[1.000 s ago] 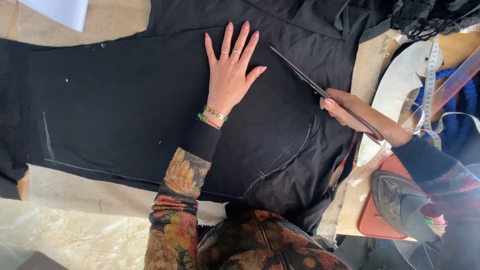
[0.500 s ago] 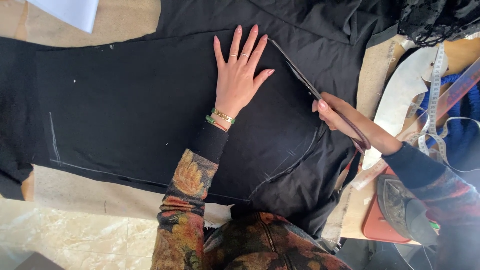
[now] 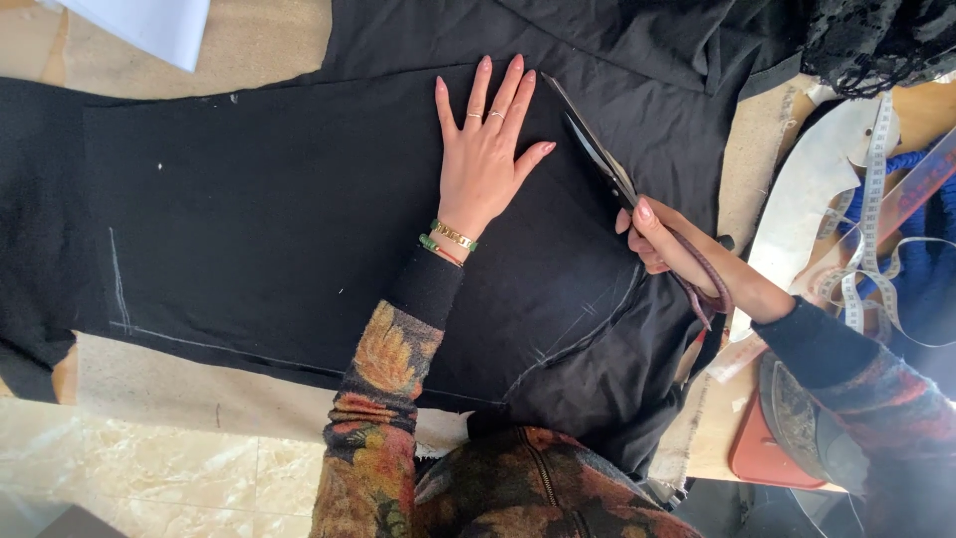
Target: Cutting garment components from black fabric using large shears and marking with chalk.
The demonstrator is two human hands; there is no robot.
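A large piece of black fabric (image 3: 269, 209) with white chalk lines lies spread over the table. My left hand (image 3: 485, 149) rests flat on it, fingers spread, pressing it down. My right hand (image 3: 665, 239) grips the handles of long dark scissors (image 3: 590, 149), whose blades point away from me along the cloth just right of my left hand. More black cloth is bunched near my body (image 3: 588, 389) and folded at the top right.
A white curved pattern ruler (image 3: 802, 199), a measuring tape (image 3: 864, 259) and a straight ruler (image 3: 921, 189) lie at the right on the wooden table (image 3: 757, 130). A sheet of white paper (image 3: 149, 25) sits top left. Black lace (image 3: 876, 40) lies top right. A red object (image 3: 757, 453) is at lower right.
My right hand has pushed the scissors forward along the fabric, away from me. My left hand stays pressed flat on the cloth.
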